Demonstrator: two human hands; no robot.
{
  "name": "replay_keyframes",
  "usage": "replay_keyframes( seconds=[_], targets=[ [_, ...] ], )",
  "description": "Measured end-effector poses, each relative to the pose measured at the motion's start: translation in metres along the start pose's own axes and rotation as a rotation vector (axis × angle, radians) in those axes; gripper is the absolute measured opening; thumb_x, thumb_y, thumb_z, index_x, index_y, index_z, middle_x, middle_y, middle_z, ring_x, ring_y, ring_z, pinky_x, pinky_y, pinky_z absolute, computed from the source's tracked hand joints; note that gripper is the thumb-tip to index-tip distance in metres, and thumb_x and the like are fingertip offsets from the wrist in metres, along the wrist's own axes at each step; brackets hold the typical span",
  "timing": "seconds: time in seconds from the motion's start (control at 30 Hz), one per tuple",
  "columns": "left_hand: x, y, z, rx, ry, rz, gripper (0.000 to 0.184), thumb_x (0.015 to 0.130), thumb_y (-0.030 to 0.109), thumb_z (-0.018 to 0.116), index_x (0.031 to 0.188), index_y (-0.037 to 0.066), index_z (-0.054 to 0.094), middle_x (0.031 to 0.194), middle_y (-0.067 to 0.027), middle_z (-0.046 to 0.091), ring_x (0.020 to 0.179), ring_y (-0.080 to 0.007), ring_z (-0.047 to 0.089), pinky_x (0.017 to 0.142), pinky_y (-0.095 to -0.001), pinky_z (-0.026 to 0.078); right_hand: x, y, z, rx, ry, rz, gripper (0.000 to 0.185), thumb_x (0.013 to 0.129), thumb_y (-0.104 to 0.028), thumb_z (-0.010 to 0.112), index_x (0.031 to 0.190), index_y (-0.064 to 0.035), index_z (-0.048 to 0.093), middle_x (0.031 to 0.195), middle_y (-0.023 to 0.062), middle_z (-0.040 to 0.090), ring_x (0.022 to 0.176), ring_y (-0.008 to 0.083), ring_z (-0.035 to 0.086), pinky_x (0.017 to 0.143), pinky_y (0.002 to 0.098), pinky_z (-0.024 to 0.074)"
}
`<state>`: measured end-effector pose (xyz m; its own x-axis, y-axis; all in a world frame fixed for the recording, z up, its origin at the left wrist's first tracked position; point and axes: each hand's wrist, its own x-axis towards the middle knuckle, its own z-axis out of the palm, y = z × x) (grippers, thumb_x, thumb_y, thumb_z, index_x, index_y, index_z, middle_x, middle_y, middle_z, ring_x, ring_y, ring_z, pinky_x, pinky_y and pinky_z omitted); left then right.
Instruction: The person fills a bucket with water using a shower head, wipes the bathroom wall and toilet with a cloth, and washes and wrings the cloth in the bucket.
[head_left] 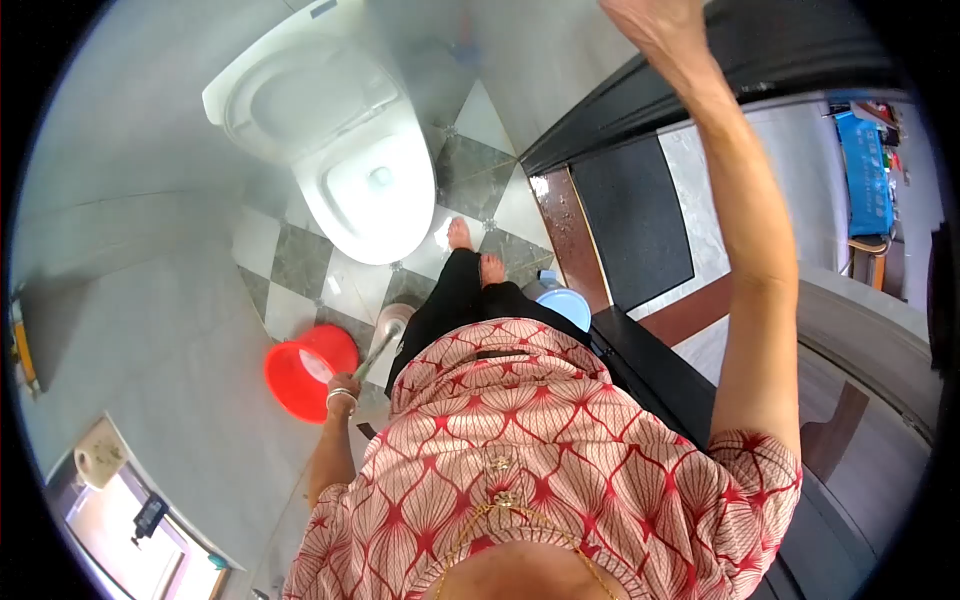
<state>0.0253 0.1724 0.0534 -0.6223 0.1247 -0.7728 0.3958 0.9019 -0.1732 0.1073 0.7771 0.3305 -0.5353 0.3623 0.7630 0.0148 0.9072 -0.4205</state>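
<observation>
So, looking down past a red-and-cream patterned shirt [560, 440] and a gold necklace [505, 503], you've got a bathroom job going on. The left hand [343, 384], with a bangle [342, 395] at the wrist, is wrapped around the pale handle of what looks like a toilet brush [376, 351]. It slants away from the body, with the rounded far end down between a red plastic bucket [284, 376] and the leg of the black trousers [450, 305]. The bucket is just beside that hand, on its outer side.

The right arm is stretched way out, and the right hand [657, 18] gets cut off by the top edge near a black door frame [790, 50], so I honestly can't tell if it's holding anything.

Past the bare feet [459, 234] there's a white toilet [366, 225], lid up, on a checkered tile floor [470, 160]. Off to the right, a light blue round container [566, 306] is near the wet brown doorsill [572, 235], then a dark mat [625, 215] beyond it.
</observation>
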Motion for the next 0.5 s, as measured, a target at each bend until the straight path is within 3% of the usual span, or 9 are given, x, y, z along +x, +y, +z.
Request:
replay_keyframes(
  seconds=[0.13,0.17,0.27,0.33,0.43,0.5],
  targets=[
    [0.036,0.002,-0.005,-0.099,-0.069,-0.017,0.022,0.070,0.018,0.048,0.081,0.006,0.062,0.087,-0.0157,0.059,0.084,-0.0293,0.057,0.074,-0.0360,0.045,0.041,0.043,0.097,0.051,0.034,0.043,0.018,0.071,-0.009,0.049,0.086,-0.0013,0.055,0.077,0.0158,0.049,0.073,0.0304,0.048,0.063,0.0355,0.0409],
    [0.058,-0.005,-0.017,0.266,-0.125,0.226,0.024,0.071,0.019,0.046,0.082,0.007,0.063,0.089,-0.0148,0.059,0.085,-0.0289,0.057,0.074,-0.0364,0.046,0.063,0.053,0.141,0.029,-0.024,-0.005,0.018,0.070,-0.010,0.049,0.085,-0.0011,0.055,0.078,0.0167,0.049,0.075,0.0317,0.048,0.066,0.0373,0.0408],
    [0.122,-0.035,-0.021,0.071,-0.184,0.055,0.025,0.071,0.019,0.044,0.083,0.007,0.063,0.092,-0.0134,0.059,0.086,-0.0285,0.057,0.074,-0.0370,0.046,0.104,0.079,0.225,0.000,-0.132,-0.026,0.018,0.070,-0.011,0.049,0.084,-0.0010,0.055,0.081,0.0181,0.050,0.078,0.0339,0.048,0.069,0.0398,0.0404],
    [0.147,-0.055,0.015,0.300,-0.173,0.219,0.026,0.070,0.020,0.045,0.082,0.006,0.063,0.093,-0.0117,0.059,0.087,-0.0285,0.057,0.074,-0.0372,0.046,0.092,0.098,0.222,-0.035,-0.179,0.030,0.019,0.070,-0.011,0.048,0.085,-0.0007,0.055,0.083,0.0191,0.052,0.081,0.0346,0.049,0.072,0.0393,0.0405],
    [0.122,-0.044,0.023,0.195,-0.028,0.129,0.022,0.069,0.019,0.047,0.077,0.006,0.063,0.088,-0.0120,0.060,0.082,-0.0275,0.058,0.073,-0.0359,0.046,0.072,0.133,0.212,-0.076,-0.053,0.203,0.020,0.071,-0.011,0.048,0.087,-0.0005,0.056,0.084,0.0197,0.053,0.083,0.0337,0.051,0.074,0.0383,0.0406],
    [0.119,-0.042,0.022,0.140,0.042,0.091,0.021,0.068,0.018,0.048,0.075,0.007,0.064,0.086,-0.0122,0.060,0.079,-0.0270,0.059,0.072,-0.0353,0.046,0.084,0.126,0.208,-0.038,0.039,0.204,0.021,0.071,-0.011,0.048,0.087,0.0001,0.056,0.084,0.0196,0.054,0.083,0.0330,0.051,0.074,0.0378,0.0407]
  ],
)
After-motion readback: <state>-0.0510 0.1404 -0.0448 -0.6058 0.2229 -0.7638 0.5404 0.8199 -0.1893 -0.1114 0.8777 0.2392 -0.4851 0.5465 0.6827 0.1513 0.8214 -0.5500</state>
